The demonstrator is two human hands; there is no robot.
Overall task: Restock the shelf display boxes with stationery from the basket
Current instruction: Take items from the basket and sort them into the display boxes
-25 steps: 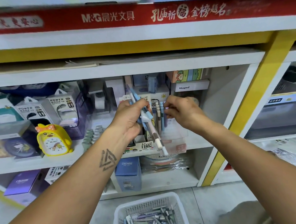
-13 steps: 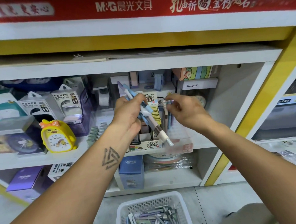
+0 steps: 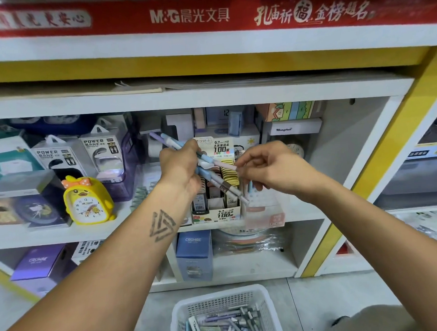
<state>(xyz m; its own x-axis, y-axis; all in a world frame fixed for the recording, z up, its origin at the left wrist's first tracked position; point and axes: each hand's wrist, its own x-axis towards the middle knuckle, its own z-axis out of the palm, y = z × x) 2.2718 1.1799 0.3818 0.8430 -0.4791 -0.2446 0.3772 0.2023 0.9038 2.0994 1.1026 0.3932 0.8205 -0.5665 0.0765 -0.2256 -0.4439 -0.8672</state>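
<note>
Right hand point(image 3: 268, 167) now lifted off display box point(image 3: 216, 211) — reaching pens point(image 3: 212, 170).

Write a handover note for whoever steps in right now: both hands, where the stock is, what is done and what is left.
Left hand grips a bundle of pens in front of the middle shelf.
Right hand pinches the end of one pen in that bundle, beside the clear display box, which already has a few pens standing in it.
The white basket on the floor has many more pens in it.
Done: some pens placed.
Left: place the held bundle, then go on from the basket.
</note>
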